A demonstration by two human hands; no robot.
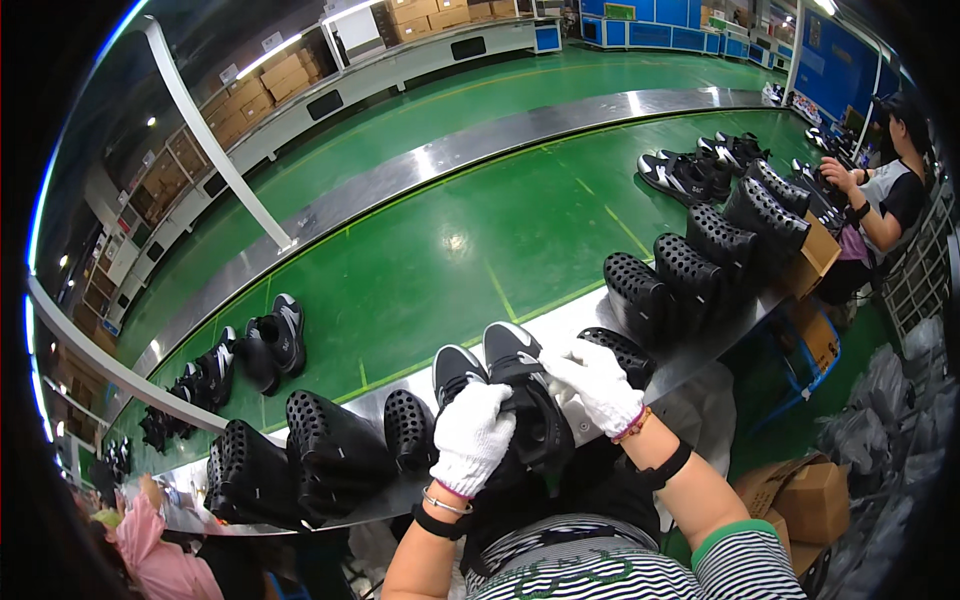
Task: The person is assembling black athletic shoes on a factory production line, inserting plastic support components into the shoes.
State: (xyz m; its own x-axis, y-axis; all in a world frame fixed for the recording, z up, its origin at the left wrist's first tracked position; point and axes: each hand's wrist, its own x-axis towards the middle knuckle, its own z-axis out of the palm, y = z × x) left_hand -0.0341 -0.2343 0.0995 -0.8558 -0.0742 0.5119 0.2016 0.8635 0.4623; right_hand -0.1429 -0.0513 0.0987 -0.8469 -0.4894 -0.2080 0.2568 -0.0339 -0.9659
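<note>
Two black-and-grey sneakers stand side by side in front of me, toes pointing away: a left sneaker and a right sneaker. In a white knit glove, my left hand is closed over the near part of the pair, fingers curled at the shoe opening. My right hand, also gloved, is at the right sneaker's lacing with its fingers drawn together. What lies between those fingertips is too small to make out. Just beyond that hand sits a black piece dotted with holes. Another perforated black piece stands left of my left hand.
More perforated black pieces line the bench edge, at left and right. Finished-looking sneakers rest on the green belt. A co-worker works at far right, a person in pink at lower left. Cardboard boxes stand lower right.
</note>
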